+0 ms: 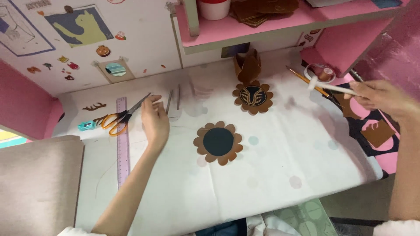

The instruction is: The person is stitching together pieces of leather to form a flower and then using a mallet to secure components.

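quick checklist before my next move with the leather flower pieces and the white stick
1. Right hand grips the white stick: ok.
2. Left hand free of tools, beside the scissors: ok.
3. Plain flower piece lies flat, uncovered: ok.
4. Patterned flower piece lies flat, apart from the plain one: ok.
5. Stick's tip condition: cannot tell.
6. Ruler clear of both pieces: ok.

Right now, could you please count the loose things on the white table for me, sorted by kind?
Brown flower-shaped pieces: 2, one with a plain dark centre, one with an antler design
Scissors: 1
Ruler: 1
Thin grey sticks: 2
Small teal tool: 1
Brown antler cutout: 1
Total: 8

Left hand is by the sticks; right hand holds a white rod.
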